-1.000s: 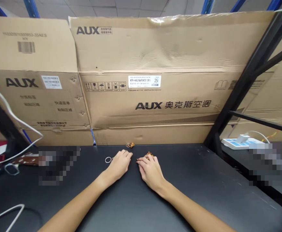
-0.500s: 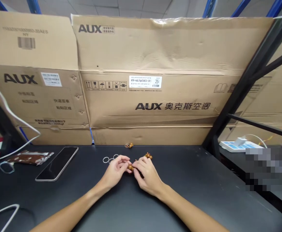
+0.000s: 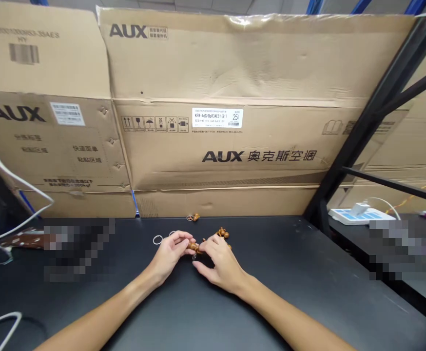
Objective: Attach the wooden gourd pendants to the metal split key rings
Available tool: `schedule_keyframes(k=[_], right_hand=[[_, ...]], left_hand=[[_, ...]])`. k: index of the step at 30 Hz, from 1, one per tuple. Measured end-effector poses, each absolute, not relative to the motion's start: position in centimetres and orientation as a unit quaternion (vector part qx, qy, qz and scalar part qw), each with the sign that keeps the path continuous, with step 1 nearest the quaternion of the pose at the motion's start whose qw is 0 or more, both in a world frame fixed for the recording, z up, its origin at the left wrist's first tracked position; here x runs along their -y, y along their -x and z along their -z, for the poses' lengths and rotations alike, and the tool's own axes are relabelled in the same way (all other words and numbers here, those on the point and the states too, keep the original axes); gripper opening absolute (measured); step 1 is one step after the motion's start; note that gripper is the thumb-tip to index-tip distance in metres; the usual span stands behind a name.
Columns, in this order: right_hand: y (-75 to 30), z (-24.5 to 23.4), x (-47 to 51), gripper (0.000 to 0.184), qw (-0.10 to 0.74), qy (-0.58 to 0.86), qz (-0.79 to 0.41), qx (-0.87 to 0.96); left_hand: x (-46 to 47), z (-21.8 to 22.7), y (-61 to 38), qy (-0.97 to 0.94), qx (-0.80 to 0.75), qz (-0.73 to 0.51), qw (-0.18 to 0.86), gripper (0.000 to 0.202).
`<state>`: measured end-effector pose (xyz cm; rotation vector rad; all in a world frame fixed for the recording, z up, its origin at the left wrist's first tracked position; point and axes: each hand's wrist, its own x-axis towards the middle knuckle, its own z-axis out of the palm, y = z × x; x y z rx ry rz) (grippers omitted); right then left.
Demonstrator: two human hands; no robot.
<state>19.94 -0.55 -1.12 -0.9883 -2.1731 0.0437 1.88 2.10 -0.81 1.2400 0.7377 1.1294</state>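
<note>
Near the middle of the dark table, my left hand (image 3: 171, 253) has its fingers closed on a small brown gourd-shaped charm (image 3: 193, 247). My right hand (image 3: 220, 261) reaches the same charm from the other side, its fingertips at the charm's right end and its thumb stretched apart below. A small dark piece, perhaps a fitting, shows under the charm between both hands. Just behind my right hand lie several more brown charms (image 3: 222, 232), partly covered by it. Metal split rings (image 3: 158, 240) rest left of my left hand, some hidden behind its fingers.
A brown charm with a ring (image 3: 196, 217) lies at the table's back edge. Large cardboard boxes (image 3: 213, 63) stand behind. Left are a white cable (image 3: 19, 173), glasses (image 3: 0, 254) and a brown packet (image 3: 28, 240). A power strip (image 3: 359, 215) sits beyond the black frame on the right.
The view has tilted and shifted slightly. My right thumb has moved away from the charm, and more of the charm shows between my hands, with a small dark piece below it.
</note>
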Motion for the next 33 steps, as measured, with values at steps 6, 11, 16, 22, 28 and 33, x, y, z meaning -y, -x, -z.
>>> schedule_keyframes(k=[6, 11, 16, 22, 28, 33], right_hand=[[-19.9, 1.4, 0.5, 0.02, 0.342, 0.39, 0.001, 0.855], [-19.9, 1.5, 0.5, 0.013, 0.363, 0.382, 0.002, 0.85], [-20.1, 1.8, 0.2, 0.017, 0.411, 0.402, 0.004, 0.818], [-20.0, 2.1, 0.0, 0.006, 0.404, 0.412, -0.01, 0.817], [-20.0, 2.0, -0.1, 0.004, 0.391, 0.398, -0.009, 0.83], [-20.1, 2.1, -0.2, 0.012, 0.401, 0.404, -0.019, 0.822]], left_hand=[[-2.1, 0.6, -1.8, -0.537, -0.297, -0.479, 0.628, 0.025], [-2.0, 0.5, -1.9, -0.533, -0.3, -0.491, 0.62, 0.024], [-1.9, 0.3, -2.1, -0.525, -0.307, -0.5, 0.617, 0.026], [-1.8, 0.1, -2.1, -0.518, -0.306, -0.498, 0.624, 0.026], [-2.0, 0.4, -2.1, -0.523, -0.302, -0.497, 0.623, 0.027], [-2.1, 0.9, -2.1, -0.598, -0.332, -0.479, 0.55, 0.026]])
